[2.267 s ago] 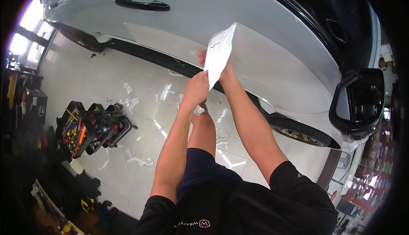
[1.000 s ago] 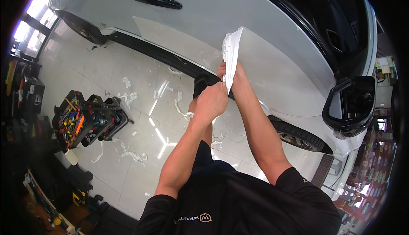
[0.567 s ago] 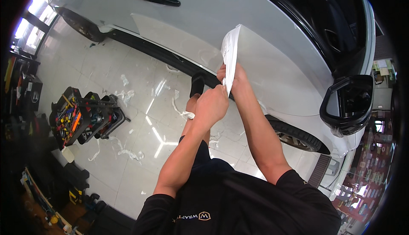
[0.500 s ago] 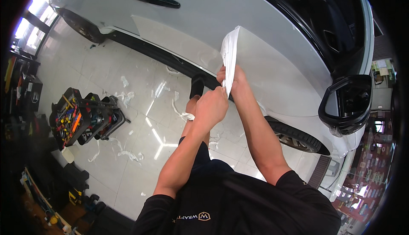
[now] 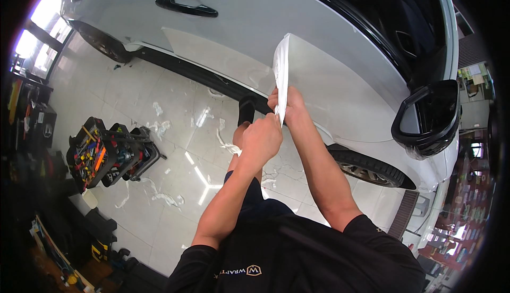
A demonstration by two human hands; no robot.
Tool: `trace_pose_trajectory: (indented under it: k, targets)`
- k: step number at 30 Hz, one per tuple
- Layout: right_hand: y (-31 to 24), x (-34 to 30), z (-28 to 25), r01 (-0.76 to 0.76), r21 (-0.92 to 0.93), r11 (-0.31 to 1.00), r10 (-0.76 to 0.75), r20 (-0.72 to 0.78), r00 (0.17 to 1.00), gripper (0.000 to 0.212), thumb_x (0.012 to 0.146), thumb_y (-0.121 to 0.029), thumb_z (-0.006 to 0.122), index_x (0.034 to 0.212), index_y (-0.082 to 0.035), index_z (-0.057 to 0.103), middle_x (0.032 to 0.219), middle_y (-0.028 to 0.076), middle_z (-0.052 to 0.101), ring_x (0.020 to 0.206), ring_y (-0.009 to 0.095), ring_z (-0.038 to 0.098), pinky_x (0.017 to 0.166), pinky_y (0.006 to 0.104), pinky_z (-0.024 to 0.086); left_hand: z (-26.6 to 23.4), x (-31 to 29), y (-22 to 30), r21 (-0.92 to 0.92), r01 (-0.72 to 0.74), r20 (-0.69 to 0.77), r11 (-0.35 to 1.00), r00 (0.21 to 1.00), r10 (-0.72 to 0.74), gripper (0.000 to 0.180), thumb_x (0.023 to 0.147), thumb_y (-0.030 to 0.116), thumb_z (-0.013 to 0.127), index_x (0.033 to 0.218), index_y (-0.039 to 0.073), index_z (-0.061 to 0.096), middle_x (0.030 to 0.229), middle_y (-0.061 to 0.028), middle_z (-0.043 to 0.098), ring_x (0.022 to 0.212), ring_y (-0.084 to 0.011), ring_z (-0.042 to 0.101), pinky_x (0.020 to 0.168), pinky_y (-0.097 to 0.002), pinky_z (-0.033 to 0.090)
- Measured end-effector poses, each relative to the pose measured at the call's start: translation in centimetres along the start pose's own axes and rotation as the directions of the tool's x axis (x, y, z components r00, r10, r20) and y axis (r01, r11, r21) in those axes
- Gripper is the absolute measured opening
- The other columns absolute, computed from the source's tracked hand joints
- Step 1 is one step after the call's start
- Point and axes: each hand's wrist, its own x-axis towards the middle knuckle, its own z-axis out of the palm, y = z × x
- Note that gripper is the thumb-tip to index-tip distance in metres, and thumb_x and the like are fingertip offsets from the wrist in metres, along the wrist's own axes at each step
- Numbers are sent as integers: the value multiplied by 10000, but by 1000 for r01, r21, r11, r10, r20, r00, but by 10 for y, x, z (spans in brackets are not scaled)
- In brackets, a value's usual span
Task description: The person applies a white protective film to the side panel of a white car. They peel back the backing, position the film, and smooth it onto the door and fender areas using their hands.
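A strip of white film stands out in a taut fold from the pale grey car door. Its upper end meets the door surface, and its lower end narrows into my fists. My right hand is closed around the film, close to the lower door. Just below and to the left, my left hand is closed on the tail of the same film. Most of the fingertips are hidden behind the fold and the backs of my hands. A lighter, glossier area covers the lower door on both sides of the fold.
A black door handle is upper left, a black side mirror at right, a front wheel below. A multi-tray tool cart stands on the left. Torn white scraps litter the tiled floor.
The view has shifted slightly, so the car sits a little differently in it. Both hands keep their hold, and the film's fold looks slightly narrower and more upright.
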Motion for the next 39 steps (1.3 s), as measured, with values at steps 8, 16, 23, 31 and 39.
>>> trace_pose_trajectory:
  k: [8, 16, 23, 31, 39]
  targets:
    - [5, -11, -2, 28, -11, 1000, -28, -27, 999, 177, 912, -7, 302, 798, 23, 435, 625, 31, 332, 450, 101, 301, 370, 252, 262, -1, -9, 1, 15, -11, -18, 1000, 1000, 11, 395, 1044, 279, 365, 900, -9, 593, 719, -260, 645, 718, -466, 638, 698, -566, 495]
    - [9, -26, 2, 37, -37, 999, -41, -97, 994, 219, 926, 11, 330, 754, -56, 448, 618, 3, 333, 447, 78, 261, 339, 210, 246, -3, -21, 6, -7, 0, 4, 1000, 1000, 0, 378, 1040, 278, 379, 919, -13, 589, 760, -278, 654, 767, -481, 641, 726, -577, 493]
    - [12, -35, 0, 52, -25, 998, -54, -97, 994, 209, 903, 42, 312, 756, -48, 430, 622, 10, 324, 446, 75, 261, 335, 213, 231, -1, -31, 8, 22, -14, -1, 1000, 1000, 14, 373, 1038, 278, 381, 918, -12, 583, 754, -276, 649, 765, -485, 635, 719, -581, 484]
    - [14, -45, -5, 72, -26, 997, -74, -117, 990, 215, 885, 67, 293, 756, -45, 422, 634, 19, 333, 446, 73, 256, 344, 215, 227, 0, -41, 13, 49, -31, -9, 998, 999, 32, 370, 1040, 279, 380, 917, -7, 582, 743, -271, 645, 766, -480, 634, 720, -577, 483]
    - [18, -59, -8, 93, -45, 995, -97, -104, 990, 197, 870, 71, 301, 739, -24, 413, 632, 28, 336, 440, 78, 258, 348, 219, 235, 5, -51, 15, 60, -33, -5, 998, 999, 34, 383, 1045, 279, 368, 924, -15, 583, 749, -275, 647, 764, -480, 635, 725, -574, 482]
